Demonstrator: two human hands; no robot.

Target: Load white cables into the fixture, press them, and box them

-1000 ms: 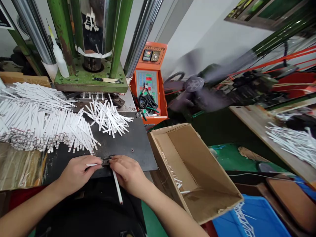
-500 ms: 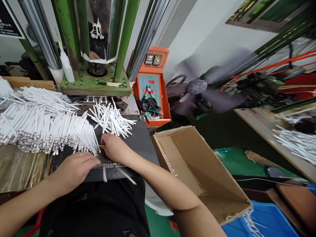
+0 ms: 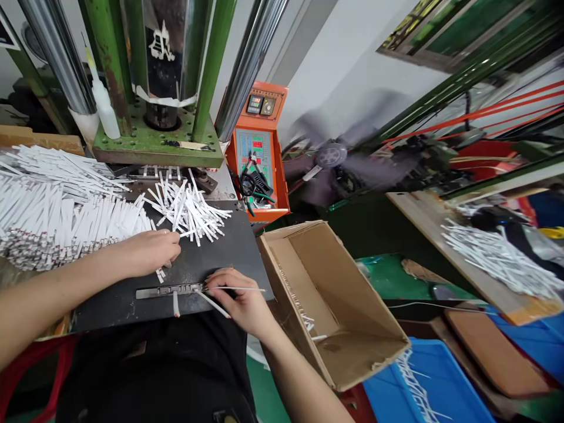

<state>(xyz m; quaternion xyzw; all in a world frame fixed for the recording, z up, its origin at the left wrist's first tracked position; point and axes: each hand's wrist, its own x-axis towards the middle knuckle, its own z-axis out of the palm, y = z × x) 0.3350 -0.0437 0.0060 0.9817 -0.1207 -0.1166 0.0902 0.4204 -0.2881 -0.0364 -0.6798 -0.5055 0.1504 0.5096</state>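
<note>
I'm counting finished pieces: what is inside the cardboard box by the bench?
Inside the cardboard box, a few white strips lie low along its left wall. The rest shows bare cardboard. Anything in the shadowed bottom crease cannot be made out.

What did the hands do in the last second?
The right hand went up to the strip pile, came back and now pinches one white strip at the metal bar. The left hand moved from the bar up to the pile. The cardboard box stayed put.
</note>
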